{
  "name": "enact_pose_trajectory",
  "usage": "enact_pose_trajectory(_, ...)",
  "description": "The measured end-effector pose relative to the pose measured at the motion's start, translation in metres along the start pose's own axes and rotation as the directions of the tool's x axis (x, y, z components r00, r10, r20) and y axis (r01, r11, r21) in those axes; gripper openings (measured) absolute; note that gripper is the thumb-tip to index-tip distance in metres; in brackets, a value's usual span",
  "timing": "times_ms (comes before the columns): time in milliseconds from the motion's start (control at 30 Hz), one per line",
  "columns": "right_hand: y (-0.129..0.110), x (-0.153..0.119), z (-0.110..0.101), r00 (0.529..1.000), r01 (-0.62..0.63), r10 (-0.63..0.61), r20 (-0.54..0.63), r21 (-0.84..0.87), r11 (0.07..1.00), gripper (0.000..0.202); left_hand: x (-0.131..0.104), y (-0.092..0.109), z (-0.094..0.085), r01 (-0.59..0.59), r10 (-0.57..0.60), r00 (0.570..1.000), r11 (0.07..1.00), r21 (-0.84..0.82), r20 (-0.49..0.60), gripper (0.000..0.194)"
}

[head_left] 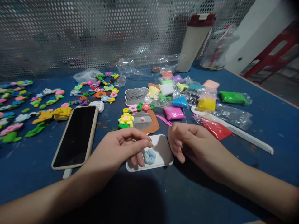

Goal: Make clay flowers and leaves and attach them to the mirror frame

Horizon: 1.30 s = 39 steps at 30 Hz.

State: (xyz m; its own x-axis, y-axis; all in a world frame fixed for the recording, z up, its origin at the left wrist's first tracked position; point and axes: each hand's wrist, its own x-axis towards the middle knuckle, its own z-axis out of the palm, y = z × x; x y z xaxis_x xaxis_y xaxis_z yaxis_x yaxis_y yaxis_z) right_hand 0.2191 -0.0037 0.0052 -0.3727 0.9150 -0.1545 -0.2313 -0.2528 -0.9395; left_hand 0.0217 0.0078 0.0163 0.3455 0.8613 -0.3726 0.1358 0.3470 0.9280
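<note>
My left hand (pixel 127 146) pinches a tiny yellow bit of clay (pixel 149 142) between thumb and index finger. Just below those fingertips, a light-blue clay flower (pixel 149 156) with yellow edges and small red marks lies on a white rounded board (pixel 163 152). Beside the board's right edge is my right hand (pixel 187 140), its fingers curled in. A thin line rises above it, but whether it holds that is unclear. Behind the board sits a frame (pixel 154 123) with brown clay, clay flowers and leaves around its rim. A pink clay ball (pixel 142 119) rests within it.
A phone (pixel 76 137) lies left of my left arm, with several clay-decorated pieces (pixel 44 115) beyond it. Bagged coloured clay (pixel 174 112), a pink clay knife (pixel 164 120) and a white comb (pixel 245 135) lie at the right. A tumbler (pixel 195 43) stands against the perforated metal panel (pixel 93 31).
</note>
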Motion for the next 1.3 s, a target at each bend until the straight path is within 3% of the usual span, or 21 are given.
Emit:
enact_pose_trajectory(167,0.000,0.002,-0.001,0.999,-0.041,0.040,0.012,0.034,0.999,0.019,0.000,0.000,0.001,-0.049,0.049,0.998,0.998,-0.032,-0.026,0.010)
enact_pose_trajectory(433,0.000,0.001,0.001,0.999,-0.011,0.011,-0.034,0.014,1.000,0.034,0.001,-0.003,-0.002,-0.069,0.069,0.997,0.998,0.003,-0.026,0.019)
enact_pose_trajectory(667,-0.001,0.002,0.000,0.998,-0.061,0.061,0.000,0.037,0.997,0.014,0.000,0.001,-0.002,-0.043,0.043,0.999,0.999,0.021,-0.012,0.017)
enact_pose_trajectory(833,-0.002,0.002,0.001,0.998,-0.059,0.060,-0.033,0.023,0.998,0.026,-0.003,0.004,0.001,-0.069,0.069,0.998,0.998,0.009,0.013,0.013)
enact_pose_trajectory(933,-0.001,0.002,0.001,0.998,-0.050,0.050,-0.036,0.016,0.999,0.030,-0.005,0.002,0.001,-0.051,0.051,0.997,0.999,-0.008,0.052,0.015)
enact_pose_trajectory(1067,-0.001,0.001,0.001,0.998,-0.054,0.055,-0.019,0.010,0.998,0.018,-0.007,-0.001,-0.002,0.008,-0.002,0.985,0.999,-0.039,0.173,0.016)
enact_pose_trajectory(1200,-0.002,0.001,0.001,0.998,-0.063,0.064,-0.018,0.013,0.998,0.025,-0.008,0.003,-0.003,-0.026,0.015,0.983,0.998,0.054,0.181,0.020)
enact_pose_trajectory(1300,-0.003,0.001,0.001,0.997,-0.072,0.072,-0.026,0.020,0.997,0.031,-0.009,0.005,-0.002,-0.075,0.039,0.992,0.943,0.323,0.117,0.028)
